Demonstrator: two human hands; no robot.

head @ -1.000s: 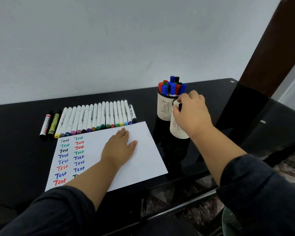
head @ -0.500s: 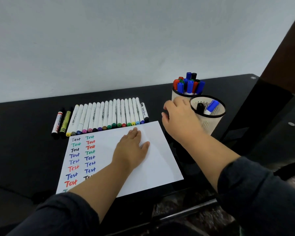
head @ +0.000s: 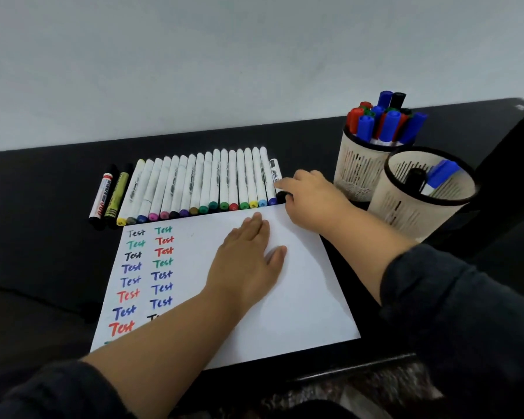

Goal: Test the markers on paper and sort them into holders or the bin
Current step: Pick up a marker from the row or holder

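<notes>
A right hand reaches for the black-capped marker at the right end of the row on the tabletop, fingertips touching it, grip not yet clamped. The left hand lies flat, fingers straight, on the paper. Best lifted by its middle, clear of its neighbours. Half a second ago that hand was at the near holder; the full holder stands behind.

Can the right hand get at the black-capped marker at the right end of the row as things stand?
Probably yes: the right hand is already at that marker, fingertips on or just beside it, nothing between them. The left hand lies flat on the paper, clear of it.
</notes>
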